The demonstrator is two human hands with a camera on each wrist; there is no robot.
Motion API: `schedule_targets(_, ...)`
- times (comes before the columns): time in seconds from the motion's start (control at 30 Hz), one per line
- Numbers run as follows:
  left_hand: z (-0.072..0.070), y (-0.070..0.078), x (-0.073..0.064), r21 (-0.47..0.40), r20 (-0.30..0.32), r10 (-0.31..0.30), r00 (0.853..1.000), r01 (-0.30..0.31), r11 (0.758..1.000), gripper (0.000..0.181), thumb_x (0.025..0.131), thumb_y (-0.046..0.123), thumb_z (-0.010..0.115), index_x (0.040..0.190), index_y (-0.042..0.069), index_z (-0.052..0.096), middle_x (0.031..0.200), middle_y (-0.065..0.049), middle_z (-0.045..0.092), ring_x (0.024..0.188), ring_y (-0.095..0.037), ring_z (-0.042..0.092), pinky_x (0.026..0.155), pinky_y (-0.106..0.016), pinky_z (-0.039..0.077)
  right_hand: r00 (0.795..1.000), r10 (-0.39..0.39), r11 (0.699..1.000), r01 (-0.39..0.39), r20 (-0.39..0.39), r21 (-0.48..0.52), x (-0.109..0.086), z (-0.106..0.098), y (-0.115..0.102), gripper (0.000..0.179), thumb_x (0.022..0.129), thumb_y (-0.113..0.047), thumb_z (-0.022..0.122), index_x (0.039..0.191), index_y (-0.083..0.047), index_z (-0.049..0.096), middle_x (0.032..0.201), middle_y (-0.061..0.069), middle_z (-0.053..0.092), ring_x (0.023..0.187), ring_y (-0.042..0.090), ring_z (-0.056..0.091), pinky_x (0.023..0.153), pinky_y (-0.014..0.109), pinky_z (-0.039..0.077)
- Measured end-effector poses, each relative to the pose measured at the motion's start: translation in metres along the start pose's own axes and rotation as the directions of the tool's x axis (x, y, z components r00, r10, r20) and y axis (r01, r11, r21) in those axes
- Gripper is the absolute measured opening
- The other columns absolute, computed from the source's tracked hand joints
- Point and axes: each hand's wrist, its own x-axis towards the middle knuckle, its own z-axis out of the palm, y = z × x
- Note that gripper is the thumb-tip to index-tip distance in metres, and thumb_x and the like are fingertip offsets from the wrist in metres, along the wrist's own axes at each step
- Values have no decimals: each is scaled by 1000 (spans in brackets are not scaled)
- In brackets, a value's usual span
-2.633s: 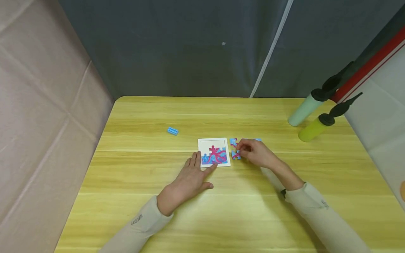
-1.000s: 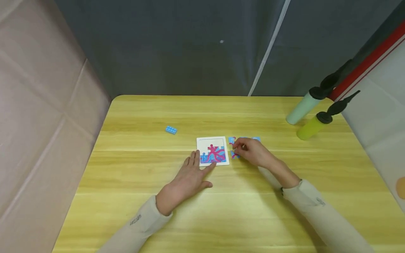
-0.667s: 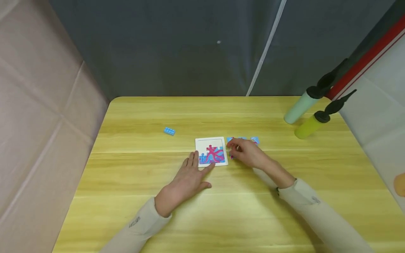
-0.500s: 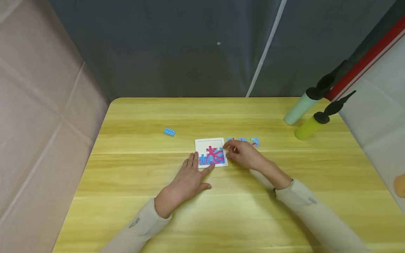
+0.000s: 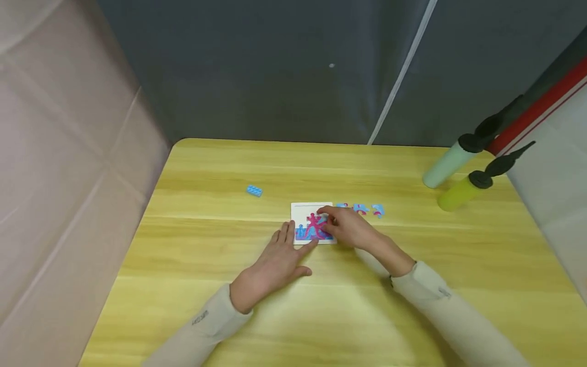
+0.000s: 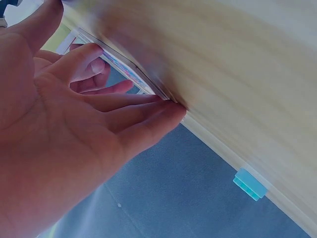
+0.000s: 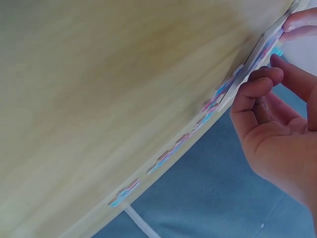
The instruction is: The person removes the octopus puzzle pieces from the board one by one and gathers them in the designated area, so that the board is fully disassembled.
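Note:
A square puzzle board (image 5: 297, 208) with a white frame lies mid-table, its lower part filled by a pink octopus picture (image 5: 314, 223) on blue. My left hand (image 5: 275, 260) lies spread, its straight fingers touching the board's left and lower edges. Above the board's right side my right hand (image 5: 350, 228) has thumb and forefinger brought together, pinching a small blue puzzle piece (image 5: 322, 221) mostly hidden by the fingers. Loose puzzle pieces (image 5: 360, 209) lie just right of the board; the right wrist view shows them flat in a line (image 7: 168, 153).
A blue toy brick (image 5: 254, 190) lies left of the board. Toward the table's right back are a pale green pump (image 5: 446, 164) and a lime green pump (image 5: 459, 193), both with black tops. A dark curtain (image 5: 275, 76) hangs behind the table's far edge.
My right hand has moved left from the loose pieces to over the board with a puzzle piece, uncovering the pieces at the back. My left hand stays at the board. The head view has shifted slightly.

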Motion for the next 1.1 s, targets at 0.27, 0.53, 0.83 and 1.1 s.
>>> schedule_targets(0.27, -2, 5, 2, 18, 19, 10, 1000, -10, 1000, 70, 99, 56, 60, 161, 31, 37, 163, -41, 17, 154, -54, 21, 125, -57, 30, 1000, 13, 1000, -13, 12, -15, -3, 1, -1, 33, 101, -12, 64, 132, -3, 66, 72, 0, 58, 59, 11, 46, 58, 25, 39)
schedule_targets(0.53, -3, 7, 4, 57, 22, -3, 1000, 2, 998, 69, 100, 58, 57, 161, 32, 38, 163, -41, 19, 154, -53, 23, 126, -55, 30, 1000, -7, 1000, 7, -21, -5, -3, -1, -2, 27, 100, -12, 66, 125, -5, 68, 74, 1, 58, 61, 12, 47, 58, 26, 39)
schedule_targets(0.83, -6, 7, 5, 41, 20, 14, 1000, -15, 999, 69, 99, 56, 59, 160, 31, 39, 163, -41, 19, 154, -54, 23, 126, -56, 29, 998, 26, 999, -25, -48, 24, -5, -3, -1, 22, 102, -13, 62, 122, -9, 67, 83, 3, 64, 59, 11, 47, 58, 27, 40)
schedule_targets(1.1, -6, 7, 6, 57, 5, 37, 999, -38, 998, 69, 99, 56, 61, 160, 31, 40, 162, -41, 21, 153, -53, 25, 125, -56, 31, 995, 38, 998, -32, -92, 57, -8, -4, 0, 12, 102, -14, 64, 112, -10, 66, 95, 6, 76, 65, 11, 57, 64, 28, 47)
